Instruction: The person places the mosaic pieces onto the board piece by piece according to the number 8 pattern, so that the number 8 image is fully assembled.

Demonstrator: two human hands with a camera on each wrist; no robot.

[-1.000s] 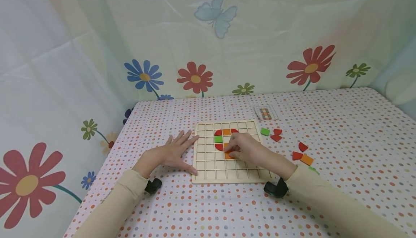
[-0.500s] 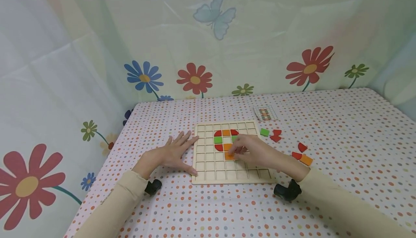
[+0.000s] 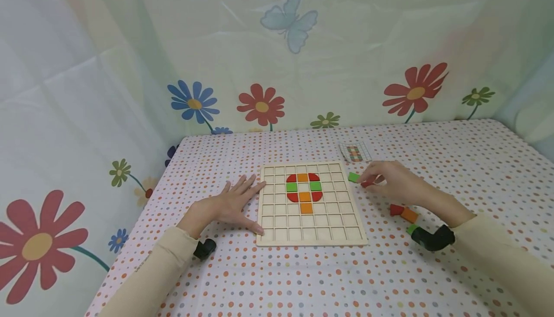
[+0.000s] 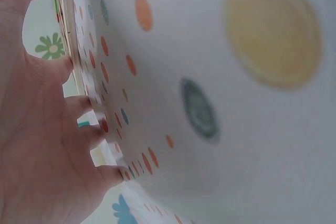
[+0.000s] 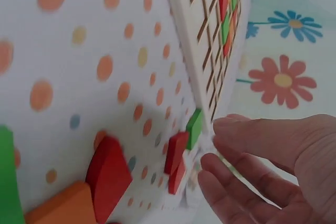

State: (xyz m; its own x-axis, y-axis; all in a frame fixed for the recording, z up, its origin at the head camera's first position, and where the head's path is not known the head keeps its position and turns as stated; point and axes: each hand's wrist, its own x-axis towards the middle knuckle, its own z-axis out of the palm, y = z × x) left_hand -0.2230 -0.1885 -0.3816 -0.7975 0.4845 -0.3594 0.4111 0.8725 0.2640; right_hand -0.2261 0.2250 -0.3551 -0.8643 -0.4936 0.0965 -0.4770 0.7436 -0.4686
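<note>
A wooden grid board (image 3: pixel 281 234) lies on the table. Set into it is a ring of red quarter-circle, orange and green square tiles around a bare cell, with another orange tile (image 3: pixel 306 208) below. My left hand (image 3: pixel 225 206) rests spread, thumb and index fingertips at the board's left edge. Right of the board, my right hand (image 3: pixel 398 182) hovers with fingers loosely bent beside a loose green tile (image 3: pixel 353 177) and red pieces (image 3: pixel 367 184). In the right wrist view nothing sits between its thumb and fingers (image 5: pixel 239 174); the red pieces lie just beyond.
A small card with a printed grid pattern (image 3: pixel 355 152) lies behind the board on the right. Nearer me, by the right wrist, are a loose red piece (image 3: pixel 396 209), an orange square (image 3: pixel 409 215) and a green piece (image 3: pixel 412 229), partly hidden by the wrist camera (image 3: pixel 433 238).
My right hand has left the board and moved right to the loose pieces. A red quarter-circle now shows at the ring's lower right. The left hand has stayed in place.
</note>
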